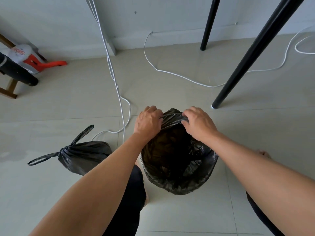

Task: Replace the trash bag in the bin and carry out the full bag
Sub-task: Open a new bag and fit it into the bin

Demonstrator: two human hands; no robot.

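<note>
Left hand (148, 121): fingers curled, gripping the far edge of the new black bag (179, 169). Right hand (198, 124): thumb and fingers pinching the same edge just beside it. The plastic bunches into a raised fold between the two hands, which are near each other but apart.

The bag's mouth gapes open below the wrists. Its sides are folded outward over what we take to be the bin's rim, though the bin itself is hidden under the plastic.

The full bag (83, 155), also black, is knotted at the top with two loose handles. It lies on the floor to the left of the lined bin and clear of it.

Floor (170, 86): pale tiles. White cables (179, 75) trail across them from a grey wall (59, 23). Two black table legs (252, 53) stand far right. A red-and-white appliance (32, 60) lies far left by the wall.
</note>
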